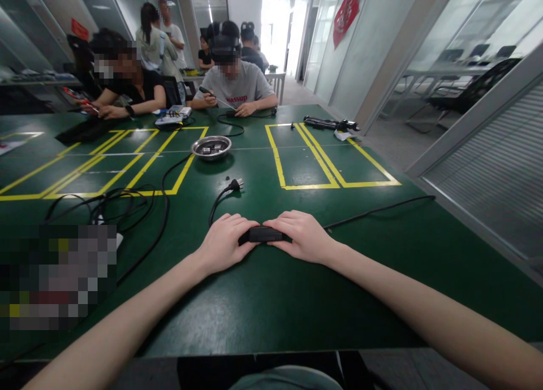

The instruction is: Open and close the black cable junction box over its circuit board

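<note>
A small black power adapter (pixel 263 234) lies on the green table (pixel 271 299) in front of me. My left hand (pixel 224 242) is closed over its left end and my right hand (pixel 299 235) is closed over its right end, fingers curled on top. A black cord runs from under my left hand to a plug (pixel 235 184) lying farther out. Another thin black cable (pixel 377 210) leads away to the right from under my right hand.
A metal bowl (pixel 211 147) with small parts stands mid-table. A tangle of black cables (pixel 110 209) lies at left. Yellow tape boxes (pixel 322 164) mark the surface. A black tool (pixel 326 123) lies far right. Two people sit across the table; others stand behind.
</note>
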Motion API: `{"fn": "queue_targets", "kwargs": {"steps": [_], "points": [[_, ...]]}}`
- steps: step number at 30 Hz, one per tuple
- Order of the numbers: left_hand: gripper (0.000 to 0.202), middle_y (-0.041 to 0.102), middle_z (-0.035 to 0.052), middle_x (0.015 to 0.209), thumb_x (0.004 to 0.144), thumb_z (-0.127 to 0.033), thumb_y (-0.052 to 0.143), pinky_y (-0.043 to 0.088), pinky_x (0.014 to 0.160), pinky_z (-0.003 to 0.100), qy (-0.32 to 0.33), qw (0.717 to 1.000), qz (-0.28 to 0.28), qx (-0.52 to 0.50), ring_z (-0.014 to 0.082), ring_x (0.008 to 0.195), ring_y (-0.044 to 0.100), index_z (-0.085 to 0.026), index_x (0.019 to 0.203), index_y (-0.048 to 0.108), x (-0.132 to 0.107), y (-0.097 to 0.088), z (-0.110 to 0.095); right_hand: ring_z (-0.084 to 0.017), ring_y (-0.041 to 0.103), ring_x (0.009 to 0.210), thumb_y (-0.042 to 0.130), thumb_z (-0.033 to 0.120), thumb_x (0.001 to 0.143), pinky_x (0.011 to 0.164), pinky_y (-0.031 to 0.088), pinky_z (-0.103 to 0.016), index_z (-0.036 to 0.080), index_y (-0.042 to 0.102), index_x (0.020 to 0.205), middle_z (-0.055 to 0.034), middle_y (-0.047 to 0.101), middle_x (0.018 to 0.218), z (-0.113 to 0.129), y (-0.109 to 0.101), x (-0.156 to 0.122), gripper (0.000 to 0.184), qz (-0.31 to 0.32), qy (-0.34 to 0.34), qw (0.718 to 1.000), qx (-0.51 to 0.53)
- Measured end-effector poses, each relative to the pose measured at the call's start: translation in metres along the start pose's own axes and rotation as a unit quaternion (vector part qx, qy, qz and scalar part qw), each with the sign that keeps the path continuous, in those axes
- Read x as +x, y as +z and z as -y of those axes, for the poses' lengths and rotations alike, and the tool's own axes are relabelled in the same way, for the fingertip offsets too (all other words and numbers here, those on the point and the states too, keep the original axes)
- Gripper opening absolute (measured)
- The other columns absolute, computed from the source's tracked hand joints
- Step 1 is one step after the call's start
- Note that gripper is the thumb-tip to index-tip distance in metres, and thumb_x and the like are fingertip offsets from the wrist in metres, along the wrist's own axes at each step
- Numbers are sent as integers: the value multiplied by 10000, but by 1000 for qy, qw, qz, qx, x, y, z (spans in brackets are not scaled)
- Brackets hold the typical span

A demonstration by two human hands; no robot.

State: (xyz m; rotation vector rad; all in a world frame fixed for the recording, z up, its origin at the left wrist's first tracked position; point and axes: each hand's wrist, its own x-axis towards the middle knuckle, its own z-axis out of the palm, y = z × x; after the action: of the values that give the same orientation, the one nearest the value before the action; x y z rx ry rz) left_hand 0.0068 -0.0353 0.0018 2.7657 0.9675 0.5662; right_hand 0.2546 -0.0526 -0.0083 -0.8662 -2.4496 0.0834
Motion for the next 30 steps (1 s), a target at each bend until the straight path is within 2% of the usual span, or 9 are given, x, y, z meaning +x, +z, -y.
{"fn": "queue_targets", "kwargs": {"steps": [5, 9, 16, 21, 25, 30], "points": [[329, 744, 97, 1044, 969, -406, 640, 480, 826, 387, 27, 999, -17, 18, 259, 942, 653, -178, 1204, 672, 1, -2, -2, -246, 718, 884, 615, 361, 997, 787, 511, -374, 151, 708, 1157, -123, 775, 978, 1, 0, 0, 279, 9, 7, 1000, -28], [302, 761, 100, 1080, 1008, -391, 600, 461, 811, 388, 51, 998, -12, 41, 256, 934, 650, -164, 1192, 676, 0, -2, -3, -261, 716, 955, 637, 371, 983, 819, 522, -385, 141, 693, 1192, -142, 770, 1048, 1, 4, 0, 316, -17, -2, 999, -31], [361, 760, 120, 1125, 1019, -419, 564, 464, 846, 403, 44, 997, -18, 56, 269, 983, 655, -147, 1237, 659, 0, 0, -7, -246, 738, 955, 605, 375, 1012, 832, 537, -374, 156, 705, 1153, -121, 786, 1052, 3, 1, 0, 278, -18, -12, 999, -36], [345, 772, 108, 1113, 1024, -403, 568, 470, 842, 406, 60, 996, -24, 55, 262, 965, 665, -171, 1257, 671, 0, 1, -5, -258, 742, 994, 667, 369, 968, 863, 542, -389, 162, 711, 1148, -132, 785, 1085, 3, 0, 1, 277, -25, 0, 999, -28], [335, 775, 112, 1105, 1014, -382, 584, 474, 840, 409, 57, 996, -30, 59, 267, 965, 665, -164, 1249, 682, 0, 0, -6, -266, 743, 965, 677, 370, 959, 829, 540, -391, 150, 728, 1087, -137, 786, 1039, 0, 0, 0, 260, -22, 0, 999, -35], [393, 774, 115, 1085, 1014, -438, 566, 488, 870, 412, 59, 996, -43, 57, 262, 973, 671, -179, 1283, 689, 1, 1, -9, -269, 731, 946, 657, 372, 965, 834, 533, -405, 151, 738, 1059, -145, 778, 1016, 0, -1, 0, 254, -13, -5, 999, -39]]}}
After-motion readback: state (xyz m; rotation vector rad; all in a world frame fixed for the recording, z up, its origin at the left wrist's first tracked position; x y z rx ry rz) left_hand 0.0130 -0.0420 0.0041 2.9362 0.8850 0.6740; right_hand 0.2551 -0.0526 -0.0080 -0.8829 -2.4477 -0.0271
